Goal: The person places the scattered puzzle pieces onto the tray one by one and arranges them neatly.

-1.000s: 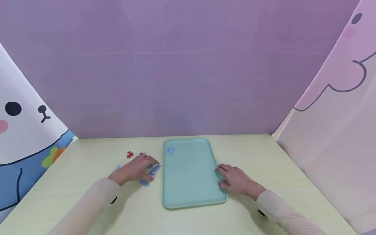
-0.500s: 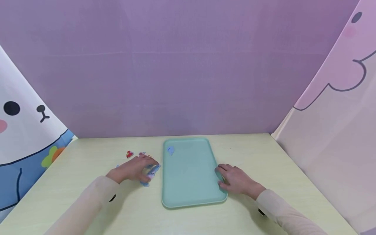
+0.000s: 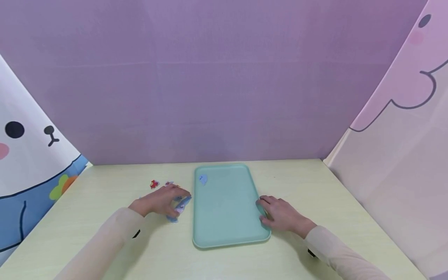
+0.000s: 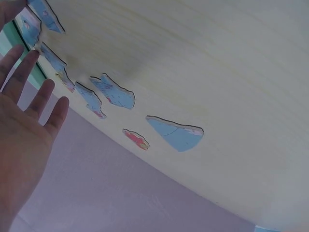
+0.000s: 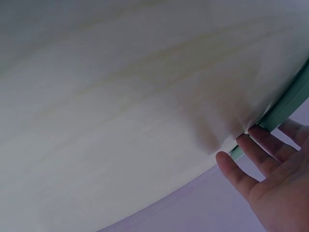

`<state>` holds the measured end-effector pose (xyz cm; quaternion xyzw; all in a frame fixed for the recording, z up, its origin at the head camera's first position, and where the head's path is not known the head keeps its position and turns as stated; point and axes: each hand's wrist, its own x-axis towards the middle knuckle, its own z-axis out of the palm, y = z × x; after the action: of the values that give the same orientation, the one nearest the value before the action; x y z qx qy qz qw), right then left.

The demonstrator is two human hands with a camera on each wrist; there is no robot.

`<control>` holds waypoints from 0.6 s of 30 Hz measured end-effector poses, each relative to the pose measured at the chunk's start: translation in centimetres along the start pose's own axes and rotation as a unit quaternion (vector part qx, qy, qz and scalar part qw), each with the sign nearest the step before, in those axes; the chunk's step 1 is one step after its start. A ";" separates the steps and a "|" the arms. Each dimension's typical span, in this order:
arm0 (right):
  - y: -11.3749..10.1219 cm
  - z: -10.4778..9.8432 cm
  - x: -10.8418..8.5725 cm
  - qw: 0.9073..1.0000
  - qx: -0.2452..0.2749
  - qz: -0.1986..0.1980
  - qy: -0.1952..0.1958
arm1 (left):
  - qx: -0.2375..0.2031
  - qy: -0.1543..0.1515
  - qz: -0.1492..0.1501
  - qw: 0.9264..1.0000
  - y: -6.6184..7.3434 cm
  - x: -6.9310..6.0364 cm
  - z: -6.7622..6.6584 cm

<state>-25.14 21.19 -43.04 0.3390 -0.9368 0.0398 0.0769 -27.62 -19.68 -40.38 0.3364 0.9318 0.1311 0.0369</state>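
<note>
In the head view my left hand [image 3: 161, 201] hovers over several flat printed pieces, like puzzle pieces, left of the green tray [image 3: 229, 210]. A blue and pink piece [image 3: 182, 206] lies between its thumb and forefinger. The left wrist view shows its fingers spread and relaxed; whether a fingertip touches a piece is unclear. My right hand [image 3: 285, 217] rests against the tray's right rim, fingertips at the edge, fingers fairly straight. One small blue piece [image 3: 203, 179] lies inside the tray, near its far left corner.
A red piece [image 3: 154, 184] lies behind my left hand. A larger blue piece [image 4: 178, 135] and a narrower blue piece [image 4: 116, 93] lie on the pale wooden table [image 3: 231, 264]. A purple cloth wall [image 3: 224, 97] stands behind, with printed cloth at both sides.
My left hand has drifted very slightly left over the pieces. The right hand and tray stay practically as they were.
</note>
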 end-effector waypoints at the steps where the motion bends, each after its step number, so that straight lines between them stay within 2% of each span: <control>1: 0.0 0.0 0.0 1.000 0.001 0.000 0.000 | -0.002 -0.002 -0.002 1.000 0.0 0.0 0.0; 8: -0.2 -0.1 -0.1 1.000 0.002 0.002 0.001 | -0.012 -0.007 -0.005 1.000 0.1 -0.1 0.0; 18: -0.1 0.0 0.0 1.000 0.004 0.006 -0.005 | 0.001 0.011 0.007 1.000 0.0 -0.1 0.2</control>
<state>-25.05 21.13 -43.09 0.3342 -0.9389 0.0422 0.0711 -27.55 -19.70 -40.55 0.3416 0.9298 0.1344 0.0253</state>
